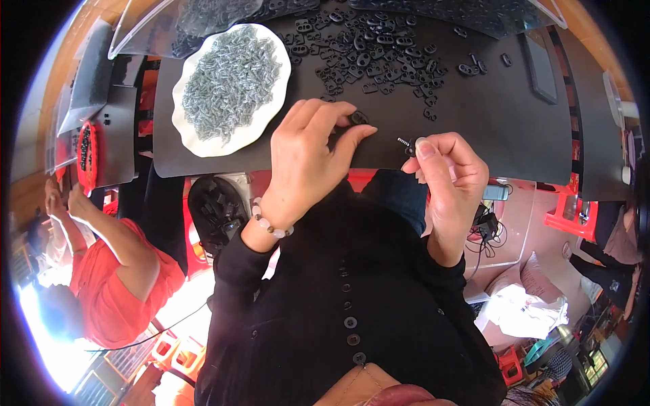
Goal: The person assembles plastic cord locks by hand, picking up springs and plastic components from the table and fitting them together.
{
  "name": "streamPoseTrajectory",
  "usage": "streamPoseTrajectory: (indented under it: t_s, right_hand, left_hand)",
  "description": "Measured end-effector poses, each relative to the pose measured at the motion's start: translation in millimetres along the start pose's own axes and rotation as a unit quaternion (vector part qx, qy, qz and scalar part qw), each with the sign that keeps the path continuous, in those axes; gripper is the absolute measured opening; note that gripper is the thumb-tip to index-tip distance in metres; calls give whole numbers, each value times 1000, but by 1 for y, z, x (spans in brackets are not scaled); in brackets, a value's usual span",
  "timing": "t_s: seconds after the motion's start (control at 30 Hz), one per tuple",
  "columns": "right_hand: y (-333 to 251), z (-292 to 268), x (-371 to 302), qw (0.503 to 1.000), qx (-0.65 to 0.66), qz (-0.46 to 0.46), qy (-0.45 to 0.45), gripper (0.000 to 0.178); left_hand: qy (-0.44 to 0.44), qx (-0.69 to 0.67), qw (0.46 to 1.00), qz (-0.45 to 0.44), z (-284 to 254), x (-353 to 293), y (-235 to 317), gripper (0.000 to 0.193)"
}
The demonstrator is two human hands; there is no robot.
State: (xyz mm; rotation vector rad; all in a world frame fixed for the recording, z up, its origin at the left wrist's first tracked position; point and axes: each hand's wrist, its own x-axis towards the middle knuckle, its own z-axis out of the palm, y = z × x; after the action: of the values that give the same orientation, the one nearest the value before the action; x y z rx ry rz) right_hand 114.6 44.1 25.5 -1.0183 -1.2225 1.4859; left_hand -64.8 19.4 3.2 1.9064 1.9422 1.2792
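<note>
My left hand (306, 149), a beaded bracelet at its wrist, pinches a small black plastic piece (358, 118) between thumb and forefinger. To its right, my right hand (452, 179) grips a small black plastic part with a metal spring (404, 142) sticking up toward the upper left. The two pieces are apart, both over the table's near edge. Left of my left hand lies a white wavy-rimmed plate (179, 111) heaped with small metal springs (233, 84). Beyond my hands, many loose black plastic pieces (379, 54), some with two holes, are spread over the dark table (501, 128).
Clear plastic bags (467, 17) of black parts line the far edge. A dark flat case (538, 68) lies at the far right. Below the table, a black bag of parts (218, 210) sits at left. A co-worker in red (125, 277) works at the left, by a red tray (88, 157).
</note>
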Motion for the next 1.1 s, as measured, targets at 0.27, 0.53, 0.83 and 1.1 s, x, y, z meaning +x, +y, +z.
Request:
streamPoseTrajectory:
  t_s: [0.27, 0.53, 0.83, 1.1]
  right_hand:
    - [3, -2, -1, 1000, 4, 2, 7, 10]
    - [8, -5, -1, 1000, 6, 8, 9, 10]
    - [8, -5, 1, 1000, -23, 9, -3, 10]
    - [0, 0, -2, 998, -8, 18, -61, 11]
  left_hand:
    - [-41, 74, 995, -43, -5, 4, 4, 32]
    - [-110, -4, 994, -4, -24, 18, -1, 34]
    - [-89, 18, 993, 80, -11, 11, -10, 27]
    - [-84, -203, 975, 28, -19, -7, 1, 29]
